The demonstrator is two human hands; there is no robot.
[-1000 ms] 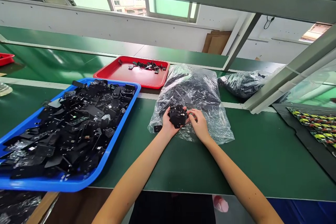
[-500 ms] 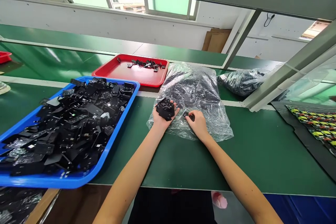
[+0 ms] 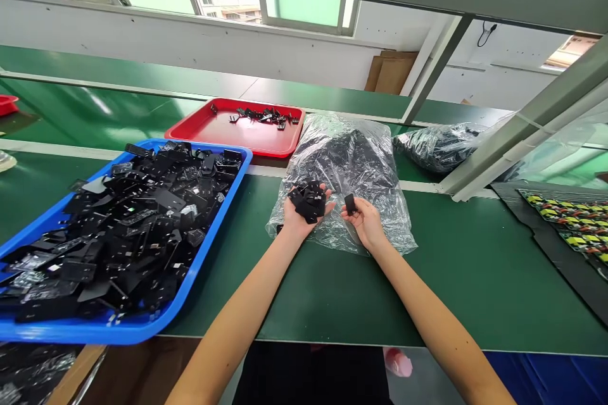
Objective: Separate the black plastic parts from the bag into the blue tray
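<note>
**Black parts held over a bagged heap at a green bench**

Hands are seen raised just above a clear plastic bag (image 3: pixel 349 177) of black parts, which lies on the green bench (image 3: pixel 332 291) in front of the person. The left hand (image 3: pixel 300 216) is turned palm-up and cupped, its fingers curled loosely around a small pile of black parts (image 3: pixel 310 200) resting in the palm. The right hand (image 3: pixel 365 221) is held just beside it, to the right, with a single black piece (image 3: pixel 350 203) pinched between thumb and fingertips; the remaining fingers are half folded.

The single piece is held upright, its long axis running roughly up and down, and it stands between the two hands, a little apart from the pile. The pile lies to the left of the right-hand fingertips and at about the same height, so the right hand is the nearer one to the lone piece, while the left hand serves as the carrier (nothing is seen touching the bag itself at this moment).

A blue tray (image 3: pixel 213 228) heaped with larger black flat parts is set well to the left, at the bench's near edge. A red tray (image 3: pixel 199 130) holding a few black pieces is placed behind it, and a second bag of dark parts (image 3: pixel 437 145) lies farther back on the right. Strips of yellow-and-green components (image 3: pixel 574 228) are laid out at the far right.
</note>
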